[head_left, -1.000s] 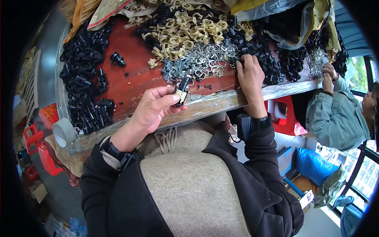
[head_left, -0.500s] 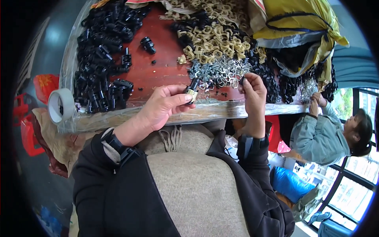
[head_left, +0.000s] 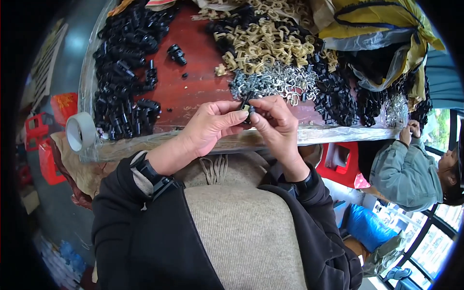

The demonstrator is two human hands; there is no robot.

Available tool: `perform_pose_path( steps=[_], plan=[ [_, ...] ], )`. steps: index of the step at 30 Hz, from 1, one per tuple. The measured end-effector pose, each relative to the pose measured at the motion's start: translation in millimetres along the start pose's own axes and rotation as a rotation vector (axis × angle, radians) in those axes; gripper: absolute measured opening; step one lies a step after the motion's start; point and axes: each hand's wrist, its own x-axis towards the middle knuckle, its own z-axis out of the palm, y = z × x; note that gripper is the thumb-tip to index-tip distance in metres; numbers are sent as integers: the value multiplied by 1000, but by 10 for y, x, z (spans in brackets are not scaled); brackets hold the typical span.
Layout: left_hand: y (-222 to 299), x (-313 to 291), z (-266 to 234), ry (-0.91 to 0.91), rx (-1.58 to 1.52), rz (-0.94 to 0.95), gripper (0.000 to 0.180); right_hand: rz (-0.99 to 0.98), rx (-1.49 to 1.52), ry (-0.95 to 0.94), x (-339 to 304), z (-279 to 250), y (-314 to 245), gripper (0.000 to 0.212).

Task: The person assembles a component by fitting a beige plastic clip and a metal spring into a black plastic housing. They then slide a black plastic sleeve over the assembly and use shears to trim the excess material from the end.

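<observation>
Over the near edge of the table, my left hand pinches a small black plastic fitting with a tan part between thumb and fingers. My right hand meets it from the right, its thumb and fingertips closed on a small black piece against the fitting. The fingers partly hide how the two parts sit together. Just beyond my hands lies a heap of bent silver metal clips, with tan plastic clips piled behind them.
Many black fittings cover the table's left side, and one black fitting lies alone on the red top. A tape roll stands at the left corner. Black clips and a yellow sack lie rightward. A co-worker sits right.
My right hand has moved left, bringing the small black piece to the fitting in my left hand. The left hand keeps its hold. The view has shifted slightly.
</observation>
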Motion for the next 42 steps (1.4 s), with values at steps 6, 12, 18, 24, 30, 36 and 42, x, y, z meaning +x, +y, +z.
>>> perform_pose_path(
  steps=[6,12,18,24,30,36,42],
  plan=[
    [-61,129,103,-59,12,-96,23,-118,-226,75,-62,-206,77,27],
    [-56,124,243,-146,90,-191,24,-213,-341,84,-180,-307,120,35],
    [-67,36,261,-138,134,-178,25,-210,-319,62,-261,-274,32,35],
    [-24,-59,165,-195,232,-116,25,-205,-293,46,-299,-173,-29,31],
    [-8,-180,89,-160,223,-39,29,-244,-362,-14,-288,-30,-108,32],
    [-31,-199,-31,-156,107,-52,32,-209,-429,-72,-230,26,-192,26],
    [-37,-138,-88,-147,-45,-118,29,-233,-363,-21,-196,57,-94,20]
  ],
)
